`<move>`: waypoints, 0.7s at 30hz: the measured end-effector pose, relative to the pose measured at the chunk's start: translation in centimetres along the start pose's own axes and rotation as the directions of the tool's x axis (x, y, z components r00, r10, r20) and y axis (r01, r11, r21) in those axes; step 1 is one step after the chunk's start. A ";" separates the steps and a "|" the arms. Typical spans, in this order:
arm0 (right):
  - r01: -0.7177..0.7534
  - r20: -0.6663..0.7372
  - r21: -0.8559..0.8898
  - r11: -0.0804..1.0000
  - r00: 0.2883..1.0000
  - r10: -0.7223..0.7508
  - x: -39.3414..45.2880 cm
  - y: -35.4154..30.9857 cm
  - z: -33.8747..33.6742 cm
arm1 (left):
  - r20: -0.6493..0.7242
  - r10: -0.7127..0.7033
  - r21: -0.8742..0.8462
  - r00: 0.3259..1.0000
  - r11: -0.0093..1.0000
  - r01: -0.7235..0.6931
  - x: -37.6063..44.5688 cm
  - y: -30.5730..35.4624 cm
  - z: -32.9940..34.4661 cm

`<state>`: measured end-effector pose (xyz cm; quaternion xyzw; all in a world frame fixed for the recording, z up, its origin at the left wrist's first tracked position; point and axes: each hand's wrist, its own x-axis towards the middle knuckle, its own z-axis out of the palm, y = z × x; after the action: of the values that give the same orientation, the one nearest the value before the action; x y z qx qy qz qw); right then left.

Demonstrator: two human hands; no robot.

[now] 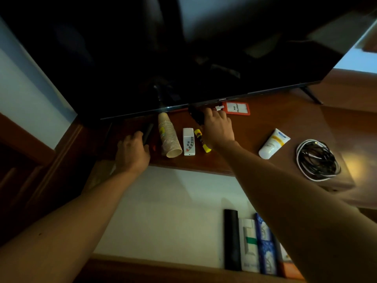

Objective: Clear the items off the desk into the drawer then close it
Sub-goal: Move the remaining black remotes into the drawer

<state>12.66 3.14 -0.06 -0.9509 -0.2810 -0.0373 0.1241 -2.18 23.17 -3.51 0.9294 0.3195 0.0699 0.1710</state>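
On desk (255, 127), left hand (132, 154) grips remote (148, 133); right hand (219, 127) grasps dark object (194, 115).

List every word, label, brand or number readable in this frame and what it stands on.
"PAS PELAWAT": on the white insert of the red card holder lying on the desk under the TV.
TV bezel: a small logo, too small to read.
White and yellow tube: printed label, blurred.
Yellow marker: print unreadable.
White remote: buttons only, no legible marks.
Boxes in the open drawer: print too blurred to read.
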 end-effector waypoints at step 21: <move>-0.316 0.177 0.399 0.861 0.948 0.266 -24.4 3.7 4.6 | 0.189 -0.007 -0.261 0.982 0.964 0.057 -21.1 3.8 8.2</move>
<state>-5.83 -11.55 -8.71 -0.9334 -0.1420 0.0988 0.3145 -14.63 5.07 -10.24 0.8954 0.3048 0.0221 0.3239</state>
